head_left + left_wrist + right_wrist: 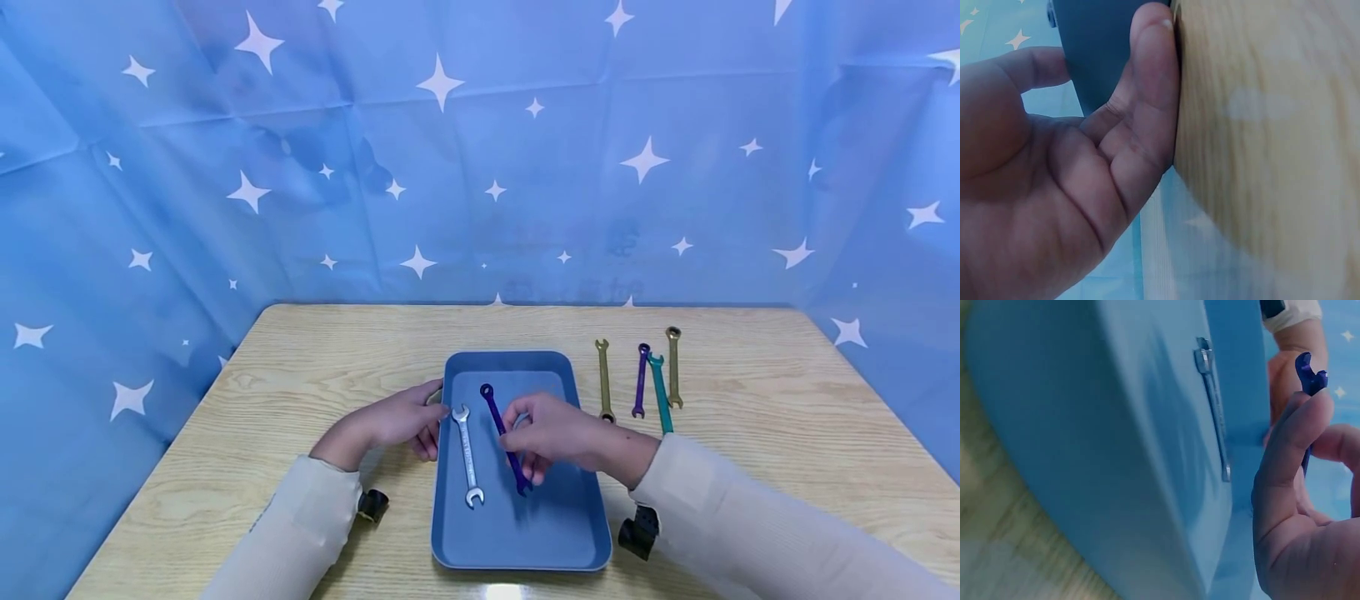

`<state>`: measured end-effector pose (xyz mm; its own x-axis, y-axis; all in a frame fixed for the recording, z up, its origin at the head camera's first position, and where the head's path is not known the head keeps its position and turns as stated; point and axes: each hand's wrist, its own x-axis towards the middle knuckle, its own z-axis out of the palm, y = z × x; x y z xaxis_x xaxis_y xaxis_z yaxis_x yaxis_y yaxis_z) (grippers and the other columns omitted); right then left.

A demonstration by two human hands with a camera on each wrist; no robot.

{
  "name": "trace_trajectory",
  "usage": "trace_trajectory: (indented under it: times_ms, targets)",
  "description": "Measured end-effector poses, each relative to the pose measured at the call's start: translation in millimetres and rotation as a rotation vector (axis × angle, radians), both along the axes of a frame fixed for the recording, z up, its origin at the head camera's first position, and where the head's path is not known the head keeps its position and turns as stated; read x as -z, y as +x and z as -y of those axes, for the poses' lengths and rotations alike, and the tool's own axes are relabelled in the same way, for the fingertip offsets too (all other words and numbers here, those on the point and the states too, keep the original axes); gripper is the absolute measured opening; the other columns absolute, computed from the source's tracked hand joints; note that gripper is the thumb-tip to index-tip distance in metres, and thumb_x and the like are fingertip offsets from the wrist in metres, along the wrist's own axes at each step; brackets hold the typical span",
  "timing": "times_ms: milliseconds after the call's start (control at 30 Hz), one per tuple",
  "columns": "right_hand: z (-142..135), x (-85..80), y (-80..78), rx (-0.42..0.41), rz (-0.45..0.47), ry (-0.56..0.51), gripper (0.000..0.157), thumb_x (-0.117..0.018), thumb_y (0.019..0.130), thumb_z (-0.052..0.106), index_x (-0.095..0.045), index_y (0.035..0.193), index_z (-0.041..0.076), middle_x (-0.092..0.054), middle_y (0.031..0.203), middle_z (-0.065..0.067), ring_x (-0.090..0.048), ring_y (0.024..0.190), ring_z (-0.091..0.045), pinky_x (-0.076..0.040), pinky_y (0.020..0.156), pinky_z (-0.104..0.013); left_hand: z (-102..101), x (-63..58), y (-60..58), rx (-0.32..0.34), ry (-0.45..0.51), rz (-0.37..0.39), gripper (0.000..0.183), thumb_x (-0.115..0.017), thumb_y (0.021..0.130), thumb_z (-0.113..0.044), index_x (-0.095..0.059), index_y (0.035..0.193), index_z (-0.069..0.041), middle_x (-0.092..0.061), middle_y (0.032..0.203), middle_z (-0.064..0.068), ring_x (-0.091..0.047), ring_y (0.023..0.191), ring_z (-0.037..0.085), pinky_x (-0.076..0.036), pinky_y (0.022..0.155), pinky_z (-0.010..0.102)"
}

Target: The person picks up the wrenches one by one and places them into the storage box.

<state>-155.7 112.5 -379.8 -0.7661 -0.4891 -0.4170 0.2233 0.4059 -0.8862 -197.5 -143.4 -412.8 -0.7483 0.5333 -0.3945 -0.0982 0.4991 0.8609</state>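
Observation:
My right hand [551, 429] pinches a purple combination wrench [494, 412] over the blue tray [525, 542]. The wrench slants, its ring end away from me and its open jaw near me. In the right wrist view, that purple jaw [1311, 378] sticks out past the fingertips. A silver double open-end wrench [468, 454] lies lengthwise on the left side of the tray floor. At the tray's left wall, my left hand [401, 417] grips the side, thumb at the rim and fingers against the outside. Its curled fingers [1157, 75] show against the tray wall in the left wrist view.
Right of the tray, several wrenches lie on the wooden table [360, 350]: a gold one [604, 375], a small purple one [641, 383], a green one [660, 387] and another gold one [673, 367]. A blue star-patterned cloth [480, 225] hangs behind.

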Motion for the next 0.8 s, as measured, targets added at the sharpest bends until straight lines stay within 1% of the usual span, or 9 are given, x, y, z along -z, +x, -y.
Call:
trace_trajectory:
  times_ms: [133,367,500,633,800]
  targets:
    - [1.8,6.0,-0.6,-0.008,0.020,-0.006,0.009,-0.064,0.092,0.005,-0.055,0.092,0.003,-0.058,0.061,-0.005,-0.057,0.044,-0.011,-0.055,0.045,-0.024,0.5,0.3,-0.4,0.003,-0.002,-0.004,0.063,-0.039,0.106,-0.021,-0.011,0.162,-0.014,-0.069,0.075,0.014,-0.068,0.064,0.020,-0.062,0.064,0.038]
    - [3.8,14.0,-1.6,-0.035,0.042,0.005,0.011,-0.064,0.089,0.003,-0.054,0.094,0.003,-0.059,0.063,-0.005,-0.057,0.047,-0.012,-0.054,0.046,-0.024,0.6,1.3,-0.2,0.002,-0.001,-0.013,0.064,-0.040,0.106,-0.021,-0.010,0.162,-0.013,-0.068,0.076,0.015,-0.068,0.065,0.021,-0.062,0.064,0.038]
    - [4.3,16.2,-1.4,-0.036,0.039,0.009,0.011,-0.064,0.091,0.004,-0.054,0.096,0.003,-0.059,0.063,-0.005,-0.057,0.046,-0.012,-0.053,0.045,-0.024,0.2,1.3,0.0,-0.005,0.000,-0.010,0.064,-0.040,0.106,-0.022,-0.010,0.162,-0.014,-0.068,0.076,0.015,-0.068,0.064,0.021,-0.062,0.064,0.038]
    - [5.7,18.3,-1.1,-0.030,0.028,0.022,0.011,-0.064,0.092,0.006,-0.055,0.098,0.002,-0.059,0.063,-0.005,-0.057,0.044,-0.011,-0.053,0.045,-0.023,0.6,0.8,0.0,0.002,0.002,-0.010,0.065,-0.040,0.106,-0.022,-0.009,0.162,-0.013,-0.068,0.075,0.015,-0.067,0.064,0.020,-0.062,0.064,0.039]
    - [7.2,23.1,-0.8,-0.031,-0.002,0.047,0.013,-0.065,0.093,0.008,-0.059,0.102,0.001,-0.060,0.062,-0.005,-0.056,0.043,-0.011,-0.053,0.045,-0.024,0.5,0.5,0.3,0.001,0.002,-0.012,0.066,-0.040,0.106,-0.022,-0.008,0.162,-0.013,-0.068,0.075,0.015,-0.067,0.064,0.020,-0.062,0.064,0.039]
